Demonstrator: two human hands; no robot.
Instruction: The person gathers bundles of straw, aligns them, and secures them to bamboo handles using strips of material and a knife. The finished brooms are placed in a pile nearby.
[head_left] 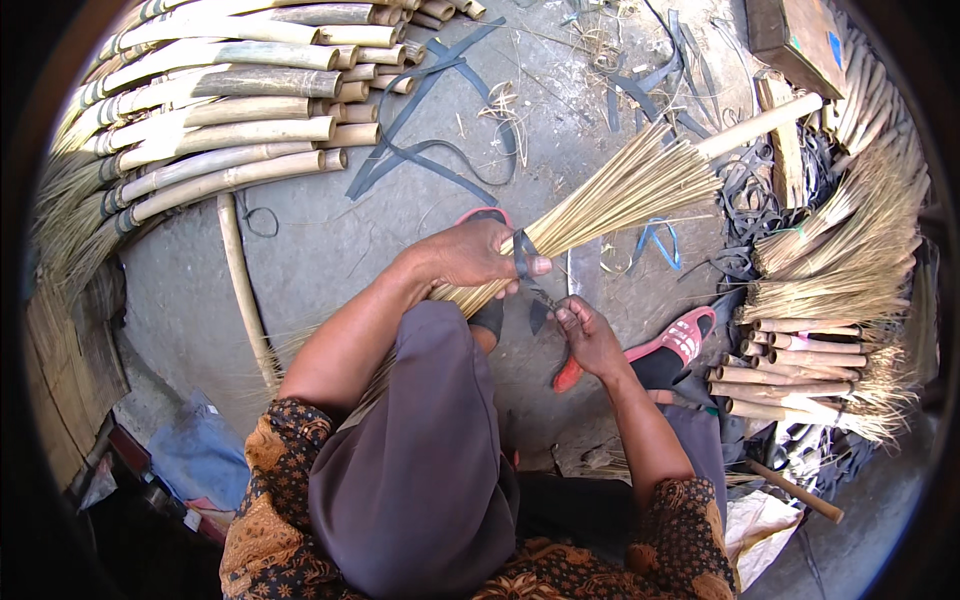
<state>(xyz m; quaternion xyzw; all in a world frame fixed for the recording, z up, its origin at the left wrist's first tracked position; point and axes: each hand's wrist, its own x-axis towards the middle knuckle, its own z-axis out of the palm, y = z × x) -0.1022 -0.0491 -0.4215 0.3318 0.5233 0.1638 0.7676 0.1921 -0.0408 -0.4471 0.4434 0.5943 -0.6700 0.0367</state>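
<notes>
A bundle of straw-coloured broom stalks [610, 200] slants across my raised left knee, its flared end toward the upper right. A pale round stick [757, 127] shows beyond that end; whether it is inside the bundle I cannot tell. My left hand [475, 252] is wrapped round the stalks, thumb on top. A dark rubber strip [522, 252] loops the bundle beside that thumb. Close by, my right hand [588, 335] is closed in a pinch at the strip's trailing part. Below its fingers an orange-red piece [568, 375] sticks out, perhaps a tool handle.
Finished-looking brooms with thick bamboo handles [240, 130] are stacked at the upper left. Loose rubber strips [430, 160] lie on the grey floor. At the right are straw bundles [830, 250], short-handled brooms [790, 360] and a wooden box [795, 45]. A pole [245, 290] lies left.
</notes>
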